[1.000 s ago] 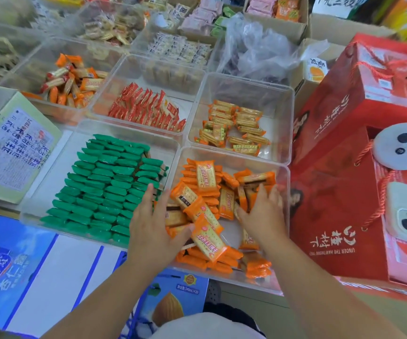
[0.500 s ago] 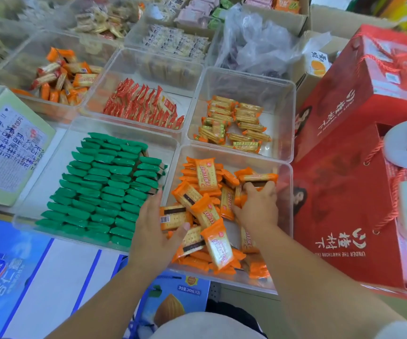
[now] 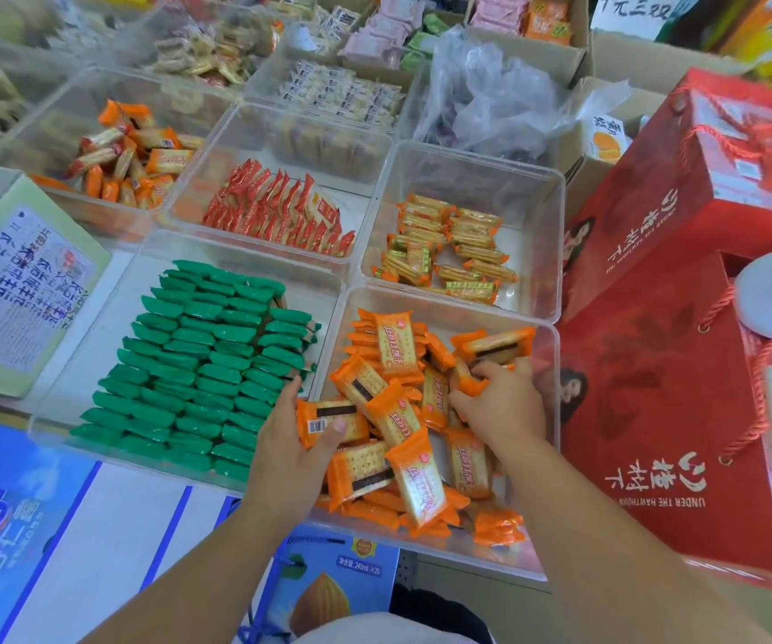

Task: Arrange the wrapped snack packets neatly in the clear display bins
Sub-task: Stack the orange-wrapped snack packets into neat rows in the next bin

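Left grip [image 3: 291,439] pinches one orange packet [image 3: 328,418], thumb on top. Right grip [image 3: 500,402] curls round a second packet [image 3: 470,381], farther in. Both work inside the near-right bin [image 3: 467,557] (heap loose, slanting every way).

Risk: stirring could push front packets over the wall.

Count: two hands; five bins distinct; orange packets over a dozen, overlapped, no exact count.

The near right bin [image 3: 444,305] holds loose packets [image 3: 395,346] in a heap. Touching its left side stands the near left bin [image 3: 96,346], with rowed packets [image 3: 207,364] inside. Behind them sit the far left bin [image 3: 357,215] and far right bin [image 3: 537,244] (both partly filled). A gift box [image 3: 653,411] stands just right of both right bins
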Demonstrator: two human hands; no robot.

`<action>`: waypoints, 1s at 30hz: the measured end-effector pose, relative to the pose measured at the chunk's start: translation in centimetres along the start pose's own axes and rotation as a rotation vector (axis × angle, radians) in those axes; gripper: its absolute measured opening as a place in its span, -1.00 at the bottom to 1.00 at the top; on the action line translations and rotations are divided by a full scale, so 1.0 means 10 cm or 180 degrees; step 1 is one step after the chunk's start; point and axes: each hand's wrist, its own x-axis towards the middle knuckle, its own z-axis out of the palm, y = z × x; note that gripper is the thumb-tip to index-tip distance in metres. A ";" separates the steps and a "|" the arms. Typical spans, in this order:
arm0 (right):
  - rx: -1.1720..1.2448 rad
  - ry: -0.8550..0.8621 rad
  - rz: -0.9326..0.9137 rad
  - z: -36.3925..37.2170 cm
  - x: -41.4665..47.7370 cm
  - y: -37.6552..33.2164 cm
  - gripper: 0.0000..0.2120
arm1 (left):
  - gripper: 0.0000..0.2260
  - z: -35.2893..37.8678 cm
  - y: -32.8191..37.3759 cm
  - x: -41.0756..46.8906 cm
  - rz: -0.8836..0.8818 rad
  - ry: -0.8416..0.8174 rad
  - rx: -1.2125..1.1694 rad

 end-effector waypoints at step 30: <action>-0.0884 -0.0125 -0.1553 0.20 -0.36 -1.25 -0.24 | -0.09 -0.03 0.00 -0.01 0.0199 -0.0012 0.0086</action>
